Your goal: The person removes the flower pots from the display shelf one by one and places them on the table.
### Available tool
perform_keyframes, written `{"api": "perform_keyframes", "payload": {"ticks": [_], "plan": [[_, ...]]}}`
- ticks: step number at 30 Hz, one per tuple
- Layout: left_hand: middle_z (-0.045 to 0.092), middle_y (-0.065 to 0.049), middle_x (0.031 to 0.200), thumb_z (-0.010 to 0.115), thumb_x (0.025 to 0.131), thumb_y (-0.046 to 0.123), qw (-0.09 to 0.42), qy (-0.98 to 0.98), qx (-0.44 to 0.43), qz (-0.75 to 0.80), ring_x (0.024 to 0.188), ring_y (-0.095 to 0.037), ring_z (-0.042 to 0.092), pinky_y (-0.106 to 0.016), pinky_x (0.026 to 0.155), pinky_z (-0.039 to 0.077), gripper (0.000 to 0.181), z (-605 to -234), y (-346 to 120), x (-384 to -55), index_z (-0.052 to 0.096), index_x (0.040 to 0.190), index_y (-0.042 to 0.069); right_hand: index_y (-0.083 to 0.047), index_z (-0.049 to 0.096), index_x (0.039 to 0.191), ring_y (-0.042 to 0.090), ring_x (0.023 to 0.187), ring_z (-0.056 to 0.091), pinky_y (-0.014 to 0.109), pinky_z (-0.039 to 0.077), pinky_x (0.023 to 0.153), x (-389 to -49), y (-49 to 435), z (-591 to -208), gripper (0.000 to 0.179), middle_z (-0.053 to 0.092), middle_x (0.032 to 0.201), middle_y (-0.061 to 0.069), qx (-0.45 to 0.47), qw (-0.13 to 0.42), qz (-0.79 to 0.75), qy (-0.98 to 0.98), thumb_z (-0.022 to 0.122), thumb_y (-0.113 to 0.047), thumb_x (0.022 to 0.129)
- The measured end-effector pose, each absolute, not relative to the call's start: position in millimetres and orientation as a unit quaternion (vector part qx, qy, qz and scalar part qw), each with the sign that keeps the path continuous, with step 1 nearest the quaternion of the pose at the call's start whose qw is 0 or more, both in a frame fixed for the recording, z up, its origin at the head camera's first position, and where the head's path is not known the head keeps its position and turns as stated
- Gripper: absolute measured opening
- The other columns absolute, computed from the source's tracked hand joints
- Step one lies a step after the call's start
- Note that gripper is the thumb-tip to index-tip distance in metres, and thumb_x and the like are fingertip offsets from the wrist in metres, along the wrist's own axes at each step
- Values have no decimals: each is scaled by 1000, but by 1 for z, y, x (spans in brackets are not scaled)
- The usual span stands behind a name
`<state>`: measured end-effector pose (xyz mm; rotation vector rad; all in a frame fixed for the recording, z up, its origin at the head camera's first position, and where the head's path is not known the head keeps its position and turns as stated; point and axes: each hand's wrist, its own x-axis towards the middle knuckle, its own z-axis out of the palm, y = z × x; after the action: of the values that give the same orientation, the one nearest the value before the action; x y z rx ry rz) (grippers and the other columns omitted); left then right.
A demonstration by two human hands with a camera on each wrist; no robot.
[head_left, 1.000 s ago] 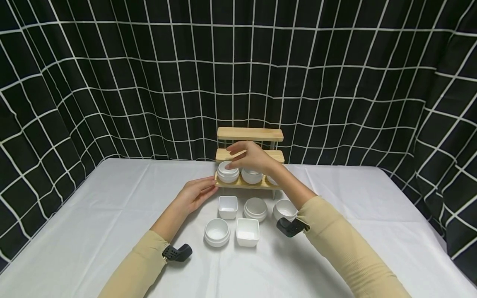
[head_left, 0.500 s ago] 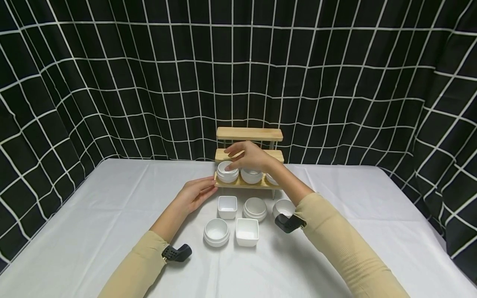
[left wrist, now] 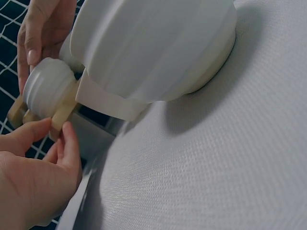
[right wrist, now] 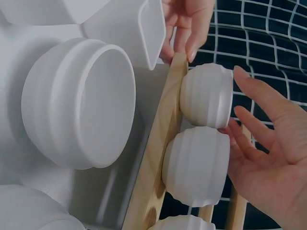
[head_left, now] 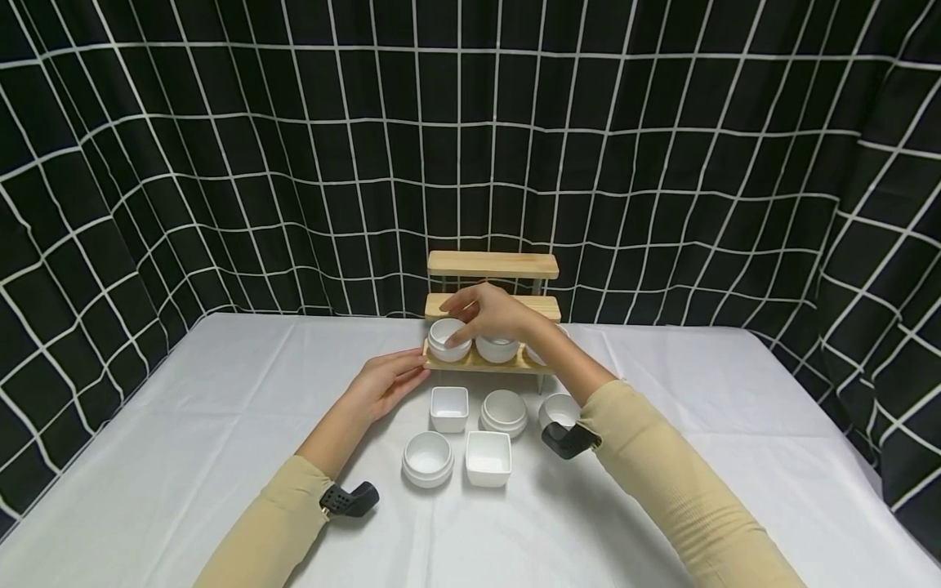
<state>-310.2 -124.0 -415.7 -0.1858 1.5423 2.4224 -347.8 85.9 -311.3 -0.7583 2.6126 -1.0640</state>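
My left hand [head_left: 388,384] pinches the left end of the lowest board of a three-tier wooden shelf [head_left: 470,366]; in the left wrist view its thumb and fingers [left wrist: 72,143] meet on the board's end. Over the leftmost white bowl [head_left: 449,349] on that board is my right hand [head_left: 496,314], thumb and fingers spread loosely at its rim. The right wrist view has this bowl [right wrist: 206,96] sitting upright on the board, with the right hand's fingertips [right wrist: 241,73] beside its mouth. Beside it stands a second ridged bowl [head_left: 497,349], and a third bowl [head_left: 537,354] is partly behind the right forearm.
In front of the shelf, on the white tablecloth [head_left: 243,433], stand a small square bowl [head_left: 448,418], a round bowl [head_left: 503,420], another round bowl [head_left: 559,407], a nearer round bowl [head_left: 428,469] and a nearer square bowl [head_left: 488,469]. A black gridded curtain [head_left: 331,147] hangs behind.
My right hand's fingers have dropped slightly, and its thumb has shifted from over the leftmost bowl's mouth to its right rim. The left hand keeps its hold on the shelf.
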Motion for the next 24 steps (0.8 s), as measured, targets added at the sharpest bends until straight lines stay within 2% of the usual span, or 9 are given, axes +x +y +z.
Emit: {"api": "perform_keyframes", "payload": {"ticks": [5,13,24], "plan": [[64,-22,130,55,106,-6,131,533,-62,833,91,-9,71,-25,108,58,47,-416,-124,-310,45,151,-15,2,66,137,34,124,65,42,58,110,-348,85,-314,59,67,138,20,-259,99,-340,899,90,-10,84],[65,-19,124,55,106,-6,131,536,-61,832,91,-9,71,-21,100,62,46,-417,-124,-311,45,150,-15,1,70,131,30,114,67,38,60,101,-347,84,-314,55,72,127,17,-260,85,-320,907,91,-10,82],[62,-22,132,55,106,-6,132,540,-60,829,92,-8,70,-21,101,61,47,-417,-125,-311,45,151,-14,0,73,128,22,101,64,32,58,92,-350,83,-317,52,74,117,14,-277,79,-297,910,92,-11,81]]}}
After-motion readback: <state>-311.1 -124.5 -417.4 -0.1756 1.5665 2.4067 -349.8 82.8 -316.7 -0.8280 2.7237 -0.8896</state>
